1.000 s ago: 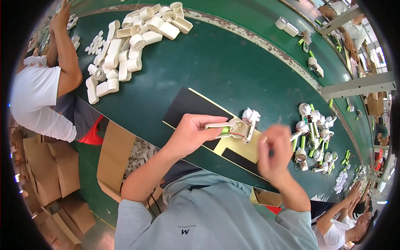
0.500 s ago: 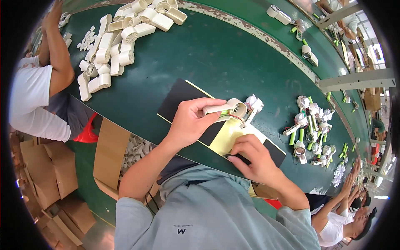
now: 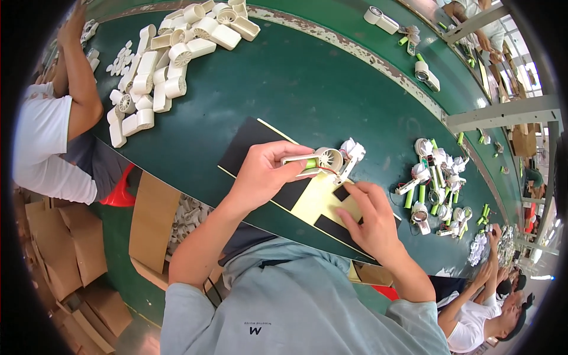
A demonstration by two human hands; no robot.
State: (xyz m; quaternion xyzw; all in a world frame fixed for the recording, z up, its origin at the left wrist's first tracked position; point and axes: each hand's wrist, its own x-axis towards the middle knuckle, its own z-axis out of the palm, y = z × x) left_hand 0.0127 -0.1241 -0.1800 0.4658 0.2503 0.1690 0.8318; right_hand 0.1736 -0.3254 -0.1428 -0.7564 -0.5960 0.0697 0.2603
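My left hand (image 3: 263, 174) grips a cream handheld-fan housing (image 3: 327, 158) with a green battery (image 3: 311, 164) and a thin red wire inside its handle. Beside the housing, a white motor part (image 3: 351, 151) on a narrow circuit piece hangs or rests at its right end; I cannot tell which. Below lies a yellow backing sheet (image 3: 307, 200) with black foam pads. My right hand (image 3: 373, 222) is over the sheet, thumb and fingers apart. A small black foam piece (image 3: 341, 193) touches the index fingertip. A black strip (image 3: 334, 228) lies under the thumb side.
Cream fan housings (image 3: 177, 54) are heaped at the far left. White motor assemblies with green batteries (image 3: 435, 183) cluster at the right. An open carton (image 3: 155, 222) stands below the table's edge. Co-workers sit at both sides; a metal post (image 3: 503, 112) crosses the far right.
My right hand has moved up and right across the sheet, its thumb and fingers spreading. The black strip by its fingertips now lies on the sheet. My left hand tilted the housing slightly.
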